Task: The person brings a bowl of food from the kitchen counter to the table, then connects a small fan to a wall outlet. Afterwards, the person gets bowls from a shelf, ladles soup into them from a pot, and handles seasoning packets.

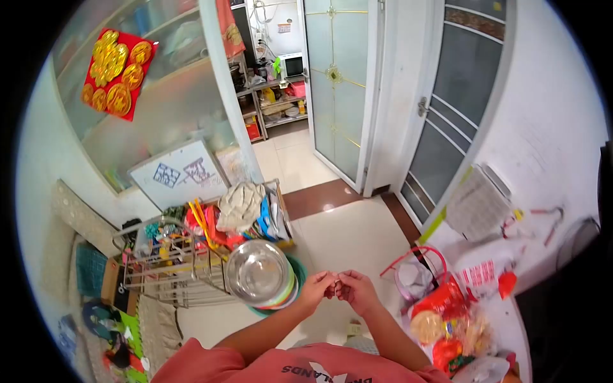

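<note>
Silver basin (257, 274): right of it our left hand (319, 288) and right hand (357, 291) meet, fingers curled, can't tell if grasping.

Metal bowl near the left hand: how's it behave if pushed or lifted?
The metal bowl is probably stiff: its rim looks round and unbent. Its shiny, smooth wall suggests a slippery grip. Sitting atop other basins, it may slide or tip if pushed sideways.
</note>
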Demonstrator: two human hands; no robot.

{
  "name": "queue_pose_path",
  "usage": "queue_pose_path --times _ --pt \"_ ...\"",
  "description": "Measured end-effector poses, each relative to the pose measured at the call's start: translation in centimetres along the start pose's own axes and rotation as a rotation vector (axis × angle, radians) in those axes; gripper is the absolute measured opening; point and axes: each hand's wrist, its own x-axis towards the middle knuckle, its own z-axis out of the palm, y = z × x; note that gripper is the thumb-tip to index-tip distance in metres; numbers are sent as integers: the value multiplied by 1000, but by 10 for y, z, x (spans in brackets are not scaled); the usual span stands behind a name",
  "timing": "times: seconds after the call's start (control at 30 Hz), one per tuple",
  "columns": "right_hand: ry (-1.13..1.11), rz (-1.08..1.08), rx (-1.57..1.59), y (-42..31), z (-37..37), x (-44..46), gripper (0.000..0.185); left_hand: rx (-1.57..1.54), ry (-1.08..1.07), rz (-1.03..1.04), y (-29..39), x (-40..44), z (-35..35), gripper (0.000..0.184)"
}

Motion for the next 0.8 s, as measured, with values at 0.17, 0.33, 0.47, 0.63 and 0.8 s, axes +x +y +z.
queue_pose_path --times 0.17,0.33,0.47,0.63,0.8 --pt "-64 39 -131 -133 27 168 10 -37 67 110 111 161 -8 24" --pt "-102 51 -201 -209 25 370 10 -139 159 193 178 343 -56 23" --pt "-105 89 -153 -275 30 535 17 -77 184 180 247 500 -102 24" --pt "-134 52 -172 -368 84 701 18 -10 227 216 369 644 -151 22" --pt "-191 -18 -184 -426 126 891 17 -9 234 257 466 805 -230 25"
